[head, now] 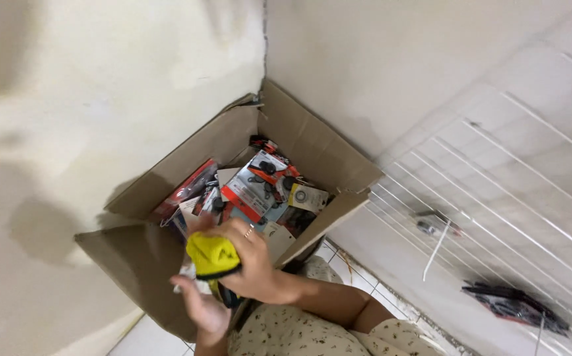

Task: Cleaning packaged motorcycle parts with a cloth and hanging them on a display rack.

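Right hand (250, 254): I see it wrapped tight around a yellow pack (212, 256), low middle of the frame.
Left hand (200, 310): spread flat under the pack.
Box (167, 165): packs (259, 181) lie inside, just above the hands.

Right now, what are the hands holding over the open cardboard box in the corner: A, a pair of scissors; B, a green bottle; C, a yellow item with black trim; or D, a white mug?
C: the right hand grips a yellow item with black trim above the cardboard box, which holds carded packaged goods, while the left hand is cupped just below.
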